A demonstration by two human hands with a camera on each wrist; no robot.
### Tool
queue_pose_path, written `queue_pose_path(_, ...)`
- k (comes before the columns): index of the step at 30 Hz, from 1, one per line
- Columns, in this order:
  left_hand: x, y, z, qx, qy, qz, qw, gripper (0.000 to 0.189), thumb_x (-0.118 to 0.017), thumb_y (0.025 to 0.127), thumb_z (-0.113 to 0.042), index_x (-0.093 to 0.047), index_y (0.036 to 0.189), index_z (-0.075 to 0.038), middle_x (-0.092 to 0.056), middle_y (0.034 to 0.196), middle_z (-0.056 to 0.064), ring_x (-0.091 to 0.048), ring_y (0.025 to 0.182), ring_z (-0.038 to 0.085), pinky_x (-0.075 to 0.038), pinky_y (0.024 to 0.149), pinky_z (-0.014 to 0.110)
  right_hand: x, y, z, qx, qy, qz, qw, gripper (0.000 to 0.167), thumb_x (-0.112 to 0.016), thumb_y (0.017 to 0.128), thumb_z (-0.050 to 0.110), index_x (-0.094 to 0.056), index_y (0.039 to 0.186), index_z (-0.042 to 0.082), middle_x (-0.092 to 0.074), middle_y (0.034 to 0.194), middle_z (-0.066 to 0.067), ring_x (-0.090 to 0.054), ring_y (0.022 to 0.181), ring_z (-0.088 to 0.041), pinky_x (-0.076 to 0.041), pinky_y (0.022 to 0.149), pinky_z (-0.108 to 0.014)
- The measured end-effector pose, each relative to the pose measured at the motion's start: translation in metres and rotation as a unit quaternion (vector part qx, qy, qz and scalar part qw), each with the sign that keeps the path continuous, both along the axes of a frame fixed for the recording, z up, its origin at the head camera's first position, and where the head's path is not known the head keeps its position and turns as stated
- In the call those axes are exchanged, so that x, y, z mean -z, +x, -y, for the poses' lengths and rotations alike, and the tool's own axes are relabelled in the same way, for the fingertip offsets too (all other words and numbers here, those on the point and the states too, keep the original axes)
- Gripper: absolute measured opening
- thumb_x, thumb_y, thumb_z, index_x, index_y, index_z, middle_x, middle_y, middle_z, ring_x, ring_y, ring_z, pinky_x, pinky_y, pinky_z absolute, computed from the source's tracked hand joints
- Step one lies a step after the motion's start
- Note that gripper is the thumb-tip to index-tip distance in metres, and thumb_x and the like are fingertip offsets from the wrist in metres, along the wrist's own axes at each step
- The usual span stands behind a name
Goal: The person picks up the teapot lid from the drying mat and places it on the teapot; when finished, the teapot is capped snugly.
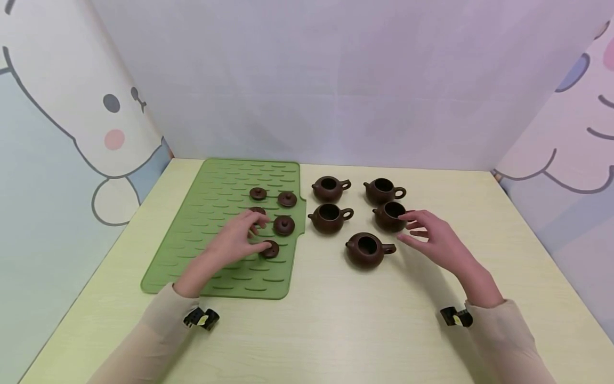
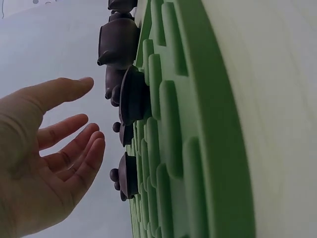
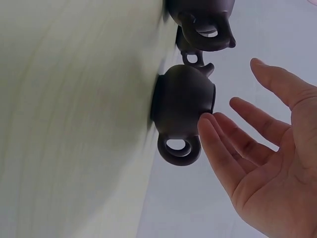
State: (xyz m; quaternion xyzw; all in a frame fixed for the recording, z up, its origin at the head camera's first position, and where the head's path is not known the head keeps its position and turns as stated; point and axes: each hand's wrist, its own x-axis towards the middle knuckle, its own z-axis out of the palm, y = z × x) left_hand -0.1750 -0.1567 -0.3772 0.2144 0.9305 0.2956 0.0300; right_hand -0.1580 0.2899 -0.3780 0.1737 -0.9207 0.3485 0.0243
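Teapots (image 1: 331, 228), five in all, dark brown and open-topped, stand upright on a pale wooden table (image 1: 364, 330), to the right of a green ridged mat (image 1: 192, 240) where five small matching lids (image 1: 284, 225) lie. A person's left hand (image 1: 230, 242), thumb and fingers apart and gently bent, hovers over the near lids with nothing in its grasp; the left wrist view shows it clear of them. Seen from the head, its thumb tip overlaps the nearest lid (image 1: 271, 250), and its fingers partly hide another. On the right, the right hand (image 1: 438, 240) hangs loosely spread, gripping nothing, at the nearer teapot of the two at far right (image 1: 387, 220); whether a fingertip touches the rim cannot be told. The nearest teapot (image 1: 363, 256) sits left of that hand, spout to the left, handle to the right. Two more stand one behind the other just beside the mat. Light sleeves (image 1: 499, 330) cover the forearms, black wrist devices (image 1: 201, 319) at the cuffs, and a pale cloth backdrop (image 1: 336, 80) rises at the far side.
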Motion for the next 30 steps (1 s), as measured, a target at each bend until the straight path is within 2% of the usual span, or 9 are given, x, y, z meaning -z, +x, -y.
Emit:
queue_pose_path(11, 0.0026, 0.0008, -0.0009, 0.011, 0.022, 0.052, 0.9983, 0.038, -0.077, 0.086, -0.010, -0.063, 0.121, -0.004, -0.066, 0.114, 0.012, -0.066, 0.088, 0.017, -0.058, 0.077, 0.029, 0.0020, 0.0029, 0.0030, -0.009, 0.001, 0.039, 0.9992, 0.036, -0.071, 0.093, 0.017, -0.064, 0.124, -0.001, -0.068, 0.120, -0.018, -0.070, 0.103, -0.031, -0.060, 0.089, -0.037)
queue_pose_path(15, 0.0032, -0.0006, -0.0020, 0.016, 0.033, 0.070, 0.9969, 0.033, -0.076, 0.087, -0.006, -0.065, 0.117, -0.003, -0.069, 0.109, 0.011, -0.067, 0.086, 0.015, -0.059, 0.075, 0.026, 0.0040, 0.0020, 0.0041, -0.015, 0.004, 0.052, 0.9985, 0.033, -0.071, 0.093, 0.015, -0.065, 0.122, 0.001, -0.070, 0.116, -0.014, -0.069, 0.100, -0.014, -0.059, 0.086, -0.023)
queue_pose_path(18, 0.0040, -0.0015, -0.0026, 0.017, 0.035, 0.082, 0.9958, 0.028, -0.075, 0.087, -0.005, -0.066, 0.113, -0.002, -0.071, 0.105, 0.010, -0.067, 0.085, 0.015, -0.059, 0.073, 0.025, 0.0051, 0.0021, 0.0053, -0.022, -0.003, 0.063, 0.9978, 0.032, -0.071, 0.093, 0.014, -0.065, 0.121, 0.002, -0.070, 0.113, -0.013, -0.066, 0.098, -0.004, -0.057, 0.084, -0.017)
queue_pose_path(25, 0.0080, -0.0031, -0.0012, 0.017, 0.037, 0.090, 0.9951, 0.022, -0.073, 0.087, -0.003, -0.068, 0.108, -0.002, -0.072, 0.102, 0.010, -0.068, 0.085, 0.015, -0.059, 0.073, 0.027, 0.0061, 0.0049, 0.0075, -0.042, -0.022, 0.080, 0.9956, 0.031, -0.071, 0.094, 0.017, -0.066, 0.120, 0.001, -0.071, 0.110, -0.013, -0.067, 0.100, -0.009, -0.058, 0.084, -0.018)
queue_pose_path(30, 0.0098, -0.0050, -0.0010, 0.011, 0.034, 0.092, 0.9951, 0.020, -0.073, 0.088, -0.002, -0.068, 0.106, -0.004, -0.073, 0.102, 0.010, -0.069, 0.086, 0.016, -0.059, 0.074, 0.028, 0.0082, 0.0058, 0.0099, -0.052, -0.034, 0.094, 0.9937, 0.026, -0.072, 0.092, 0.017, -0.068, 0.114, 0.005, -0.072, 0.109, -0.007, -0.066, 0.097, 0.000, -0.057, 0.084, -0.018)
